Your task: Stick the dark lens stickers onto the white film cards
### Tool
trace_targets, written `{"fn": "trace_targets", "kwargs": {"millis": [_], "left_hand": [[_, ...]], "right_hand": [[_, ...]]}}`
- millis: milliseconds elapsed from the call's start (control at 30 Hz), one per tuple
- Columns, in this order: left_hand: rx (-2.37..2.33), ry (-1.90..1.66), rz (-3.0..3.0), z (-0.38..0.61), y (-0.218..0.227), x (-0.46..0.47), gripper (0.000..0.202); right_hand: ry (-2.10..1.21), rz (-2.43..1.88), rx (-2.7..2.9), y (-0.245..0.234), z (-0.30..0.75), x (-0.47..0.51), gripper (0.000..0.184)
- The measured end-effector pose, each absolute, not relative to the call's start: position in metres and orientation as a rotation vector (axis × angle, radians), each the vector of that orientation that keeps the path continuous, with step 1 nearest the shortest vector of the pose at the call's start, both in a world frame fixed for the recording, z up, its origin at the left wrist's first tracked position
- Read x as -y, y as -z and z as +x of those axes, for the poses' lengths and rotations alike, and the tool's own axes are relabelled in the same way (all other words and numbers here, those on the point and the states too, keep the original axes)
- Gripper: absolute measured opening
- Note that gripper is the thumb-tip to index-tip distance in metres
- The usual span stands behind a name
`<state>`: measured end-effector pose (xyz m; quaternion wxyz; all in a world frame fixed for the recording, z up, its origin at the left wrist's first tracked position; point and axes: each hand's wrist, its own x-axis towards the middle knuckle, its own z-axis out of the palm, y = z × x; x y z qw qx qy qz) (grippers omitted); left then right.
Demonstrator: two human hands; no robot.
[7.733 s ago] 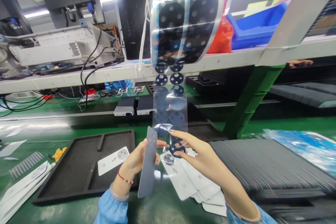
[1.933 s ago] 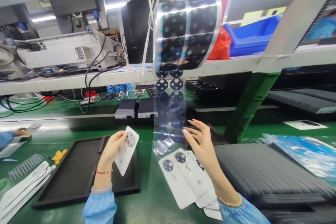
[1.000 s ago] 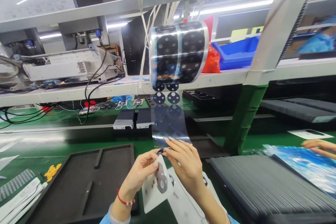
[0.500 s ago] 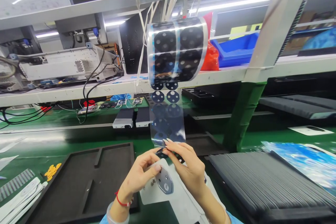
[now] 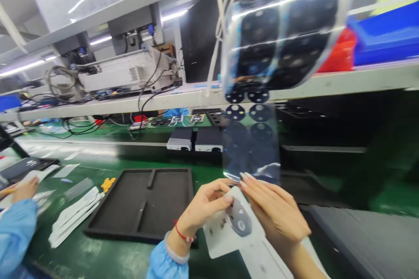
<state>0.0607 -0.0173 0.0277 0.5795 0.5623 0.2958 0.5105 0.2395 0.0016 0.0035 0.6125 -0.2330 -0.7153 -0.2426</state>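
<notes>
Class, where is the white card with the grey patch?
Head view, low and right of centre: the left hand holds the white card beside the right hand.

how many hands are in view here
3: the wearer's left hand, its thumb on a white panel; the right hand beside it; and a co-worker's hand at far left. Their other hand may be hidden.

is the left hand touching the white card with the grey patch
Touching. The head view shows the left hand holding the white card, its thumb lying over the face beside the grey patch.
</notes>
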Motion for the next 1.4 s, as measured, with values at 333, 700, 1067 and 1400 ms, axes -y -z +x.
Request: {"fn": "trace_targets", "kwargs": {"millis": [333,700,1067,1400], "left_hand": [[-0.808,-1.600,0.937,0.055,-0.035,0.013,0.045],[-0.997,-1.744,0.934,0.040,-0.033,0.021,0.038],[-0.902,-1.350,1.119,0.087,-0.017,0.044,0.045],[-0.984,-1.337,1.235,0.092,-0.021,0.056,0.051]], "right_hand": [[0.107,-0.638,1.808,-0.007,0.243,0.015,0.016],[-1.000,-0.772,1.331,-0.034,0.240,0.041,0.033],[-0.873,-0.881,1.111,-0.032,0.232,0.036,0.053],[-0.692,-0.958,1.144,-0.031,0.229,0.042,0.041]]}}
